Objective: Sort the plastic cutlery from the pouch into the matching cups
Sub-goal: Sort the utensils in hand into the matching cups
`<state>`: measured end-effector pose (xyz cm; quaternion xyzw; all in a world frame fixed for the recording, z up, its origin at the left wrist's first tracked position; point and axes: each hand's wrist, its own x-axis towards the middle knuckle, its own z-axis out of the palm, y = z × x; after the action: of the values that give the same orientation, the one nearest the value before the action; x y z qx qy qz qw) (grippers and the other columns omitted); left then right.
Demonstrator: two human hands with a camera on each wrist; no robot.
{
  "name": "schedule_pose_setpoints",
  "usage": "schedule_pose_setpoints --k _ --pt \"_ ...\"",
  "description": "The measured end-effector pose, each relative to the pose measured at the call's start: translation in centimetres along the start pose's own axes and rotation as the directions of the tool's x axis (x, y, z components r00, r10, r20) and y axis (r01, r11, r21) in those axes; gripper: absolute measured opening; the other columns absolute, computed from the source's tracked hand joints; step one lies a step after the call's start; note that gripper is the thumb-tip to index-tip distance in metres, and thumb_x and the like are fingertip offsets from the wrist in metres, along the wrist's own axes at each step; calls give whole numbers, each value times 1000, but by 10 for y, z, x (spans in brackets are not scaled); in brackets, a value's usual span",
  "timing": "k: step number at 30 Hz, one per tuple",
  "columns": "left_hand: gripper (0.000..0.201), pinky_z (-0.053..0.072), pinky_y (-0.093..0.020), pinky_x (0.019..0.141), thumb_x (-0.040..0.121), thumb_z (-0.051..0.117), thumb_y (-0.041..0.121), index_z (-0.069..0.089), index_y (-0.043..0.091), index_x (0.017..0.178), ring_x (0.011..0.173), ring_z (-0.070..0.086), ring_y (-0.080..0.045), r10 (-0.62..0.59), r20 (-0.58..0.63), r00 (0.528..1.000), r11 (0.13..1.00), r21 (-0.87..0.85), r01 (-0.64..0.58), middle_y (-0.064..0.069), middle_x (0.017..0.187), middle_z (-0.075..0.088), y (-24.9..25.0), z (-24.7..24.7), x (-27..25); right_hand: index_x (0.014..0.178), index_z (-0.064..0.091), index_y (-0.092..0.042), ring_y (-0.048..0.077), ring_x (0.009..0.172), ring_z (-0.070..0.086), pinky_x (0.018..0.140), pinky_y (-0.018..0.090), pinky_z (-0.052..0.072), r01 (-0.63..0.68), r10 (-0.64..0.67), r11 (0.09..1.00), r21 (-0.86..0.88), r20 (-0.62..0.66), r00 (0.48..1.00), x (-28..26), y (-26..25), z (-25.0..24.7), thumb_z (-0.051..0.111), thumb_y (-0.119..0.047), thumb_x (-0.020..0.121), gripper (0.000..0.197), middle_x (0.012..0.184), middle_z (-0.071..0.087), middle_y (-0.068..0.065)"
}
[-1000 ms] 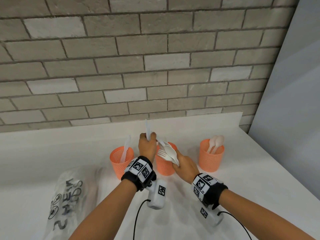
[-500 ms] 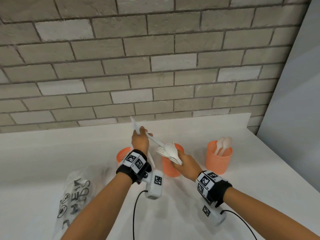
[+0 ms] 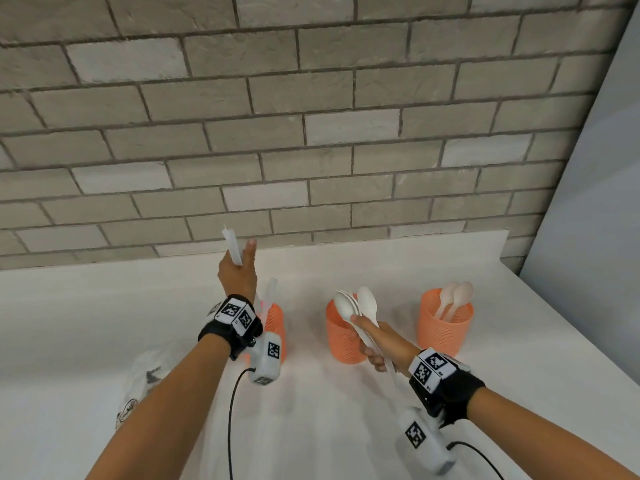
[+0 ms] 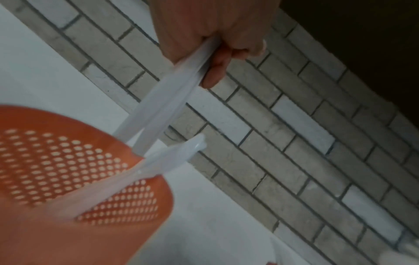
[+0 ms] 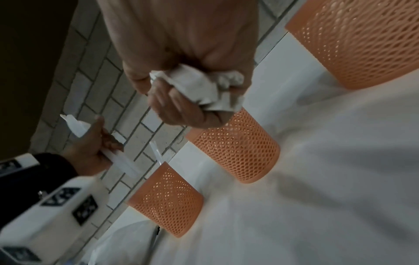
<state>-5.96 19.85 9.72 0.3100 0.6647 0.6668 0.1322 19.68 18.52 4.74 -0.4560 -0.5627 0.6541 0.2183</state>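
Observation:
My left hand [image 3: 239,271] pinches a white plastic knife [image 3: 232,247], held upright above the left orange mesh cup [image 3: 277,327]. In the left wrist view the knife [image 4: 163,100] points down at that cup's rim [image 4: 68,114], where another knife [image 4: 158,161] stands inside. My right hand [image 3: 377,344] grips a bundle of white spoons and forks [image 3: 360,306] by the handles [image 5: 204,86], in front of the middle cup [image 3: 341,341]. The right cup [image 3: 443,327] holds two spoons [image 3: 457,299].
The clear printed pouch [image 3: 145,386] lies on the white counter [image 3: 346,427] at the left, partly hidden by my left forearm. A brick wall [image 3: 311,133] runs close behind the cups. A grey panel [image 3: 595,202] closes off the right side.
My left hand has carried the knife leftward, away from the bundle, to above the left cup. My right hand and its bundle stay by the middle cup.

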Motion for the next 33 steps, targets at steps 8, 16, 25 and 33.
schedule_pose_setpoints --k 8,16,25,33 --pt "29 39 -24 56 86 63 33 51 8 76 68 61 -31 -96 162 982 986 148 72 -9 72 59 -41 5 -25 87 52 -13 11 37 45 38 16 32 -23 24 999 44 -20 1000 0 1 -6 42 -47 95 37 60 57 5" --pt "30 37 -24 93 88 62 25 60 9 113 108 50 -17 183 120 976 956 211 -205 -8 119 51 -22 3 -43 91 54 -15 9 34 37 38 18 35 39 -38 993 112 -14 999 2 6 3 47 -41 94 27 43 41 -5" --pt "18 53 -38 75 84 64 35 61 17 79 80 65 -25 -39 405 914 996 92 2 0 78 65 -4 35 -113 77 52 -15 7 31 36 33 18 30 228 -217 973 44 -178 960 5 7 22 52 -30 94 23 51 41 3" --pt "20 55 -37 76 79 71 27 56 15 81 71 66 -20 -197 391 899 980 96 173 -6 77 64 4 53 -132 87 51 -17 2 32 44 34 17 32 274 -331 930 -246 -229 916 7 16 20 49 -39 94 23 58 48 2"
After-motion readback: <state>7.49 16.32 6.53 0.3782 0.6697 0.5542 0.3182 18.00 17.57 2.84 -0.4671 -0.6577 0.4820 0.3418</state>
